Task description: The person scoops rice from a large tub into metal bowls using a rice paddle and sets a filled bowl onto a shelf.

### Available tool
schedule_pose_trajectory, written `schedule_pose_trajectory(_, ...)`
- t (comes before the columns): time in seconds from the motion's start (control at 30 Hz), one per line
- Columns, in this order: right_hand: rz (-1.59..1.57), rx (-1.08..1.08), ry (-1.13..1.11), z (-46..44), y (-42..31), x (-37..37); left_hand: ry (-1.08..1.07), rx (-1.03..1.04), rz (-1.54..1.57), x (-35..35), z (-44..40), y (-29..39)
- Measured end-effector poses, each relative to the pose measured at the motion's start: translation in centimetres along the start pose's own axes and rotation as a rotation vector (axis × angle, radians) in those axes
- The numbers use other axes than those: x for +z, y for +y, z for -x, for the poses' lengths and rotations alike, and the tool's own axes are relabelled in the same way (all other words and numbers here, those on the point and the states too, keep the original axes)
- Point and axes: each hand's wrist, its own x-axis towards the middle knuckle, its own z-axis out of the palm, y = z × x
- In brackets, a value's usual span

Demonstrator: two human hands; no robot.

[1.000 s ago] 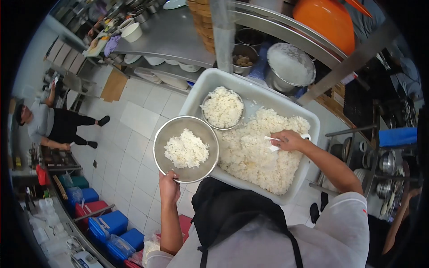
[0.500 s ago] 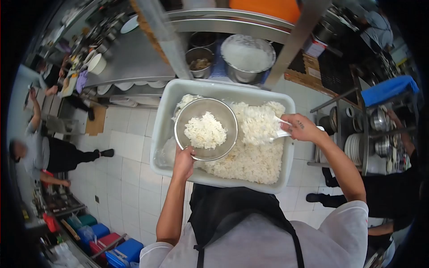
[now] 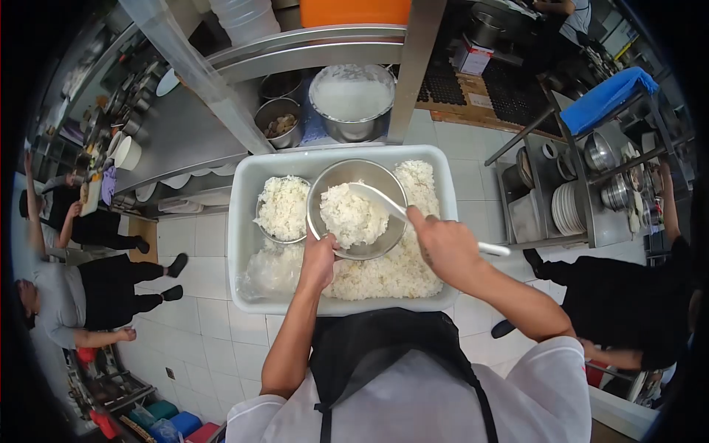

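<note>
My left hand [image 3: 320, 258] grips the near rim of a steel bowl [image 3: 384, 241] held over a white tub [image 3: 343, 305]. White rice [image 3: 347, 218] is heaped inside the bowl. Closed round the handle of a white rice paddle [image 3: 377, 196], my right hand [image 3: 443, 247] is at the bowl's right side, with the paddle's blade over the heap. Loose rice [image 3: 391, 279] covers much of the tub's floor. A second bowl full of rice [image 3: 283, 208] stands in the tub's far left part, and a clear plastic bag [image 3: 272, 273] lies near its left front corner.
Beyond the tub stand a large pot with white contents [image 3: 353, 100] and a smaller pot [image 3: 279, 122], under a steel shelf [image 3: 310, 52]. A rack with plates [image 3: 567, 207] is on the right. People stand at left [image 3: 103, 292] and right [image 3: 620, 295].
The paddle, loaded with rice half a second ago, has moved left from the tub into the bowl. The bowl's heap is larger. The view has turned, uncovering the second bowl.
</note>
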Motion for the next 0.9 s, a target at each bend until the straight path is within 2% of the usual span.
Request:
schedule_pose_trajectory(0.13, 0.033, 0.004, 0.037, -2.9, -0.2, 0.8, -0.014, -0.008, -0.105, -0.4, -0.7, -1.0)
schedule_pose_trajectory(0.2, -0.048, 0.071, 0.146, -1.4, -0.3, -2.2, -0.005, -0.021, 0.047, -1.0, -0.7, -1.7)
schedule_pose_trajectory(0.23, -0.099, 0.050, 0.133, -0.6, -1.0, -3.7, 0.003, -0.023, 0.056, -1.0, -0.7, -1.7)
schedule_pose_trajectory(0.33, -0.060, -0.082, 0.016, -2.5, -1.7, 0.5, -0.051, 0.010, 0.000, -1.1, -0.9, -1.2)
schedule_pose_trajectory(0.4, -0.057, -0.078, 0.086, -3.4, -1.2, 1.5, -0.012, 0.036, 0.008, -1.5, -1.0, -1.2)
schedule_pose_trajectory(0.5, -0.087, -0.023, 0.054, -2.2, -1.5, -2.4, 0.056, 0.034, 0.010, -3.0, -0.5, -0.4)
schedule_pose_trajectory(0.57, -0.072, 0.154, 0.128, -1.9, -0.3, -5.3, 0.102, 0.060, 0.053, -3.9, 0.2, 0.4)
schedule_pose_trajectory(0.6, -0.069, 0.147, 0.121, -2.3, 0.9, -5.1, 0.140, 0.091, 0.083, -4.5, 0.5, 0.8)
schedule_pose_trajectory(0.67, 0.042, 0.070, 0.181, -4.3, 3.7, -3.2, 0.157, 0.087, 0.066, -6.8, 1.2, 1.1)
schedule_pose_trajectory(0.73, 0.182, 0.032, 0.047, -7.7, 5.8, 1.7, 0.237, 0.117, 0.154, -9.2, 2.0, 0.6)
schedule_pose_trajectory(0.83, 0.221, 0.027, -0.006, -11.9, 6.6, 7.0, 0.292, 0.230, 0.179, -10.4, 4.9, 1.1)
schedule_pose_trajectory(0.9, 0.228, -0.002, -0.088, -14.1, 7.3, 9.2, 0.360, 0.234, 0.226, -10.3, 6.8, 1.2)
